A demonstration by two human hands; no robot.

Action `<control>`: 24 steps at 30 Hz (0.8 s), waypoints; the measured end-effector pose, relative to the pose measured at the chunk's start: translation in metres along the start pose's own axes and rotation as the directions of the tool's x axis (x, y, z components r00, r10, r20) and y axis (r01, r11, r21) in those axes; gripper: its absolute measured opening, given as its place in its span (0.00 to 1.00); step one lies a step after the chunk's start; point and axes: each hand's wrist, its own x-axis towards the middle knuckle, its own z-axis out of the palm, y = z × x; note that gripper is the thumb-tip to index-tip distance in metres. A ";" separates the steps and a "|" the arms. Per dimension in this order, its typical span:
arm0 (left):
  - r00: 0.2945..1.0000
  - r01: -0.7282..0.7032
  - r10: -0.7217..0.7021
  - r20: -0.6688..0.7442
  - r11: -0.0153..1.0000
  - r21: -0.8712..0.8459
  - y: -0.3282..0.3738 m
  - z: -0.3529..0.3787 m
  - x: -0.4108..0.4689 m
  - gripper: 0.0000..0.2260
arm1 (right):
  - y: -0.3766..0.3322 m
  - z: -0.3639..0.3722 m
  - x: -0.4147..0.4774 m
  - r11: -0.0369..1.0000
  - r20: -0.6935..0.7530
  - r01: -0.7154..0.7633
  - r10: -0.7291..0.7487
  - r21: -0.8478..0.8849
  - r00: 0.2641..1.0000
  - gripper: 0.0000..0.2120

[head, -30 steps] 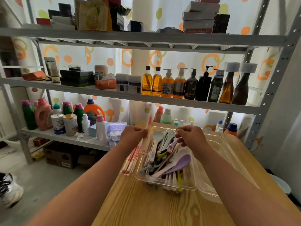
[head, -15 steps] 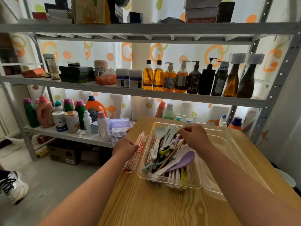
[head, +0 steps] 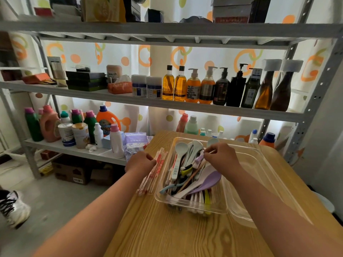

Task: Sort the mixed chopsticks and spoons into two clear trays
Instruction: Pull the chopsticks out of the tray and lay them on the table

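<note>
A clear tray [head: 187, 204] on the wooden table [head: 185, 234] holds a jumble of spoons [head: 179, 158] and chopsticks [head: 193, 176]. A second clear tray [head: 263, 173] lies under and to the right of it. Wrapped chopsticks [head: 151, 175] in red-printed sleeves lie on the table left of the tray. My left hand [head: 140, 163] rests curled on these wrapped chopsticks. Above the far part of the pile, my right hand [head: 220, 158] pinches the top end of a wooden chopstick.
A grey metal shelf rack [head: 148, 106] stands just behind the table, with pump bottles [head: 220, 88] at mid level and detergent bottles [head: 50, 125] lower left. Cardboard boxes [head: 74, 171] sit on the floor under it. A person's shoe [head: 13, 208] shows at the far left.
My left hand has drawn back toward me along the wrapped chopsticks on the table. My right hand has stayed over the pile and now pinches a chopstick end.
</note>
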 end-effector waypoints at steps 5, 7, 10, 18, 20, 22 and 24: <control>0.997 -0.064 0.061 -0.045 0.996 -0.065 0.014 -0.003 -0.004 0.10 | -0.008 0.007 -0.007 0.961 0.335 0.171 -0.091 -0.216 0.938 0.04; 0.995 -0.088 0.083 -0.056 0.993 -0.083 0.021 -0.002 -0.009 0.10 | -0.011 0.010 -0.011 0.941 0.436 0.238 -0.113 -0.242 0.893 0.07; 0.991 -0.116 0.108 -0.073 0.986 -0.121 0.029 -0.001 -0.015 0.10 | -0.011 0.016 -0.015 0.886 0.485 0.337 -0.154 -0.318 0.861 0.12; 0.988 -0.143 0.129 -0.081 0.969 -0.200 0.041 0.000 -0.025 0.10 | -0.012 0.031 -0.016 0.593 0.521 0.617 -0.353 -0.518 0.777 0.10; 0.988 -0.149 0.136 -0.073 0.965 -0.215 0.044 0.000 -0.028 0.10 | -0.011 0.031 -0.019 0.526 0.502 0.663 -0.435 -0.533 0.748 0.10; 0.987 -0.158 0.148 -0.062 0.962 -0.223 0.047 -0.002 -0.031 0.10 | -0.009 0.029 -0.021 0.482 0.478 0.701 -0.515 -0.526 0.712 0.11; 0.986 -0.166 0.155 -0.065 0.958 -0.233 0.049 -0.003 -0.034 0.08 | -0.007 0.026 -0.022 0.488 0.429 0.715 -0.577 -0.500 0.694 0.11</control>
